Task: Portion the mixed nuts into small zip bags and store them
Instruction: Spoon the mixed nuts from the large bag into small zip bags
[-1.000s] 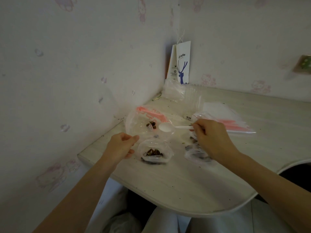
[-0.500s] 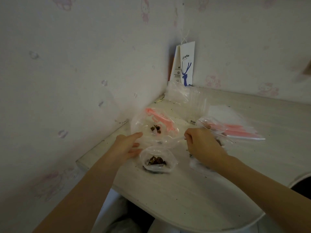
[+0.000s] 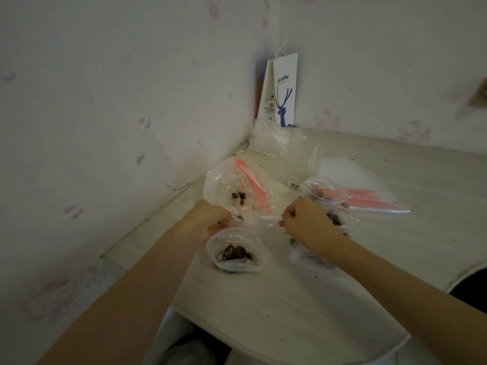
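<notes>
A large clear bag (image 3: 234, 185) with pink print holds a few dark nuts and stands open near the wall. My left hand (image 3: 210, 217) grips its near edge. My right hand (image 3: 305, 222) holds the handle of a white plastic spoon (image 3: 268, 219) pointed left toward that bag; the spoon's bowl is hidden behind plastic. A small open zip bag (image 3: 237, 252) with nuts inside lies just below my hands. More small filled bags (image 3: 329, 206) lie behind and under my right hand.
A stack of flat zip bags with pink strips (image 3: 369, 200) lies to the right. Crumpled clear plastic (image 3: 282, 143) and a white coffee paper bag (image 3: 283, 93) stand in the corner. Walls close in left and behind. The pale table (image 3: 290, 312) has a curved front edge.
My left hand moved up from beside the small bag and took hold of the large bag's edge. My right hand brought the spoon down and left, toward that bag's opening.
</notes>
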